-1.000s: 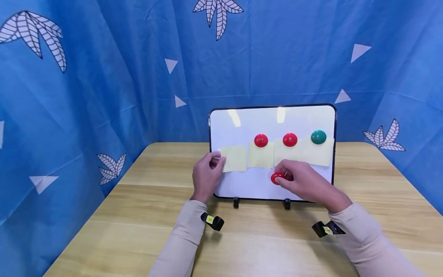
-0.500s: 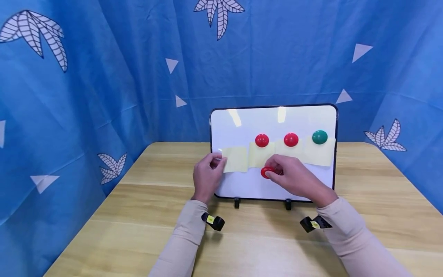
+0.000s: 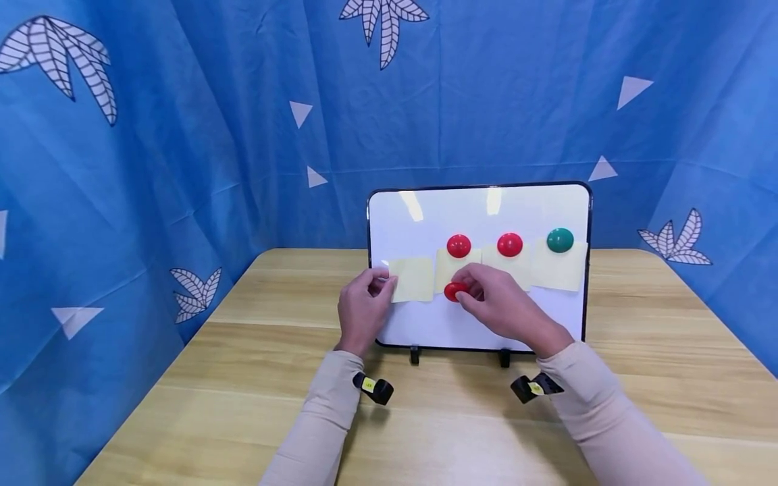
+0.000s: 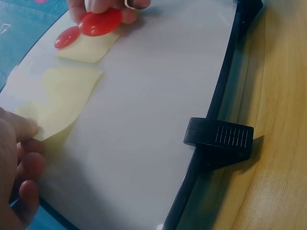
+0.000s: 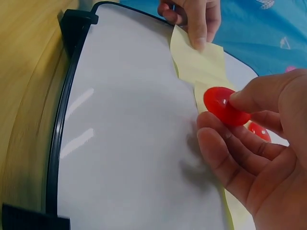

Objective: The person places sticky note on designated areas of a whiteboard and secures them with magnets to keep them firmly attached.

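A whiteboard [image 3: 425, 327] with a black frame stands upright on the table, bearing several pale yellow sticky notes in a row. At the row's left end my left hand [image 3: 365, 307] pinches the side edge of the leftmost sticky note [image 3: 413, 280], thumb on its front. My right hand [image 3: 501, 300] holds a round red magnet [image 5: 223, 103] between thumb and fingers, in front of the second sticky note [image 3: 446, 270] and apart from the board. Two red magnets [image 3: 458, 246] and a green magnet [image 3: 560, 240] sit at the top edges of the other notes.
Black feet [image 3: 415, 356] support the board's lower edge on the wooden table [image 3: 243, 378]. Behind it hangs a blue curtain [image 3: 243, 135] with white leaves and triangles. Each wrist wears a small black camera [image 3: 379, 391].
My right hand has moved left and slightly up along the board, carrying the red magnet toward the leftmost note. The left hand stays at that note's edge.
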The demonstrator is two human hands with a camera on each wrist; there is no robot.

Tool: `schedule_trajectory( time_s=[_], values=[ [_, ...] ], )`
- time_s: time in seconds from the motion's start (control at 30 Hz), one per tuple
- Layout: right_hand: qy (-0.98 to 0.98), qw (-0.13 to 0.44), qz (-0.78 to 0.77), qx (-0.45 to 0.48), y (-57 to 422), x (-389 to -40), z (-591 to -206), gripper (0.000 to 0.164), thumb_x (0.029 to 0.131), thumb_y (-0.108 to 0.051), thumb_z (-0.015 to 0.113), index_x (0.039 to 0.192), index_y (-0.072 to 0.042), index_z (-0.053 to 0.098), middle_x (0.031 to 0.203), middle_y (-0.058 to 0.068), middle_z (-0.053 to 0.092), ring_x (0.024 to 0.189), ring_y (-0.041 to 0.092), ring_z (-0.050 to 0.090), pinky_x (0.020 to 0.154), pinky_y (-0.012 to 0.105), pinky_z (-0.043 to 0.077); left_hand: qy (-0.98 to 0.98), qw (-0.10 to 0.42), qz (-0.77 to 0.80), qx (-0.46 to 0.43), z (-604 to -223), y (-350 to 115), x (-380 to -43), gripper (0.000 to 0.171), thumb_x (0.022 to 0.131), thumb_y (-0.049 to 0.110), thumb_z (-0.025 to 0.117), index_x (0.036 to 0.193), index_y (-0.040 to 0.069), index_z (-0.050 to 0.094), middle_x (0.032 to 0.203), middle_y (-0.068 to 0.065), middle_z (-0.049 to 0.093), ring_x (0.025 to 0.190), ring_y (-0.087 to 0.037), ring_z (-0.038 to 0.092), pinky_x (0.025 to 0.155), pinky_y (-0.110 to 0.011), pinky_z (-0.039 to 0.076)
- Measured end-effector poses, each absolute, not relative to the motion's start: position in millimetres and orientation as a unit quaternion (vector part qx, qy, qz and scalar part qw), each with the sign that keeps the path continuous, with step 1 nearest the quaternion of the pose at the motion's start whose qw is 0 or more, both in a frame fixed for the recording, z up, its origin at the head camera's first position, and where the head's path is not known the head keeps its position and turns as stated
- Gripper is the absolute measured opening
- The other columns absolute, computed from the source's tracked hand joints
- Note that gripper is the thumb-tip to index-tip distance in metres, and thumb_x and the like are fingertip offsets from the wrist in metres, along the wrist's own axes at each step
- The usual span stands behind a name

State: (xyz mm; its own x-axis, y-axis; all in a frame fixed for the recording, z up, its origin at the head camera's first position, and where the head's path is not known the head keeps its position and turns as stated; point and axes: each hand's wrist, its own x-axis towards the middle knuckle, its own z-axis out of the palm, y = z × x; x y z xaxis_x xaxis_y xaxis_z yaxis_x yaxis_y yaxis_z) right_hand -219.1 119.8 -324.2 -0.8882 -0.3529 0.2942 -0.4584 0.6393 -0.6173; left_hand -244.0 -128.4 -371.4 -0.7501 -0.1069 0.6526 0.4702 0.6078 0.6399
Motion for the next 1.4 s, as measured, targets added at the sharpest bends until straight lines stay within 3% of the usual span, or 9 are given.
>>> schedule_trajectory(
  time_s=[0.73,1.4],
  values=[
    [-0.883,0.155,0.365,0.250,77.7,-228.6,-312.5,0.030,0.089,-0.010,0.077,0.115,-0.008,0.063,0.102,0.006,0.069,0.084,0.017,0.066,0.074,0.033,0.058,-0.833,0.329,-0.436,-0.089,-371.6,-130.3,-243.5,0.019,0.091,0.023,0.076,0.104,0.009,0.073,0.083,-0.001,0.070,0.072,-0.015,0.061,0.068,-0.031,0.053],
    [-0.876,0.164,0.384,0.242,66.0,-244.3,-298.6,0.027,0.089,-0.014,0.077,0.112,-0.009,0.063,0.100,0.004,0.069,0.084,0.017,0.064,0.072,0.032,0.057,-0.838,0.339,-0.417,-0.095,-370.9,-130.5,-245.6,0.019,0.093,0.025,0.075,0.104,0.010,0.072,0.085,-0.001,0.067,0.074,-0.015,0.058,0.068,-0.030,0.052]
  ],
)
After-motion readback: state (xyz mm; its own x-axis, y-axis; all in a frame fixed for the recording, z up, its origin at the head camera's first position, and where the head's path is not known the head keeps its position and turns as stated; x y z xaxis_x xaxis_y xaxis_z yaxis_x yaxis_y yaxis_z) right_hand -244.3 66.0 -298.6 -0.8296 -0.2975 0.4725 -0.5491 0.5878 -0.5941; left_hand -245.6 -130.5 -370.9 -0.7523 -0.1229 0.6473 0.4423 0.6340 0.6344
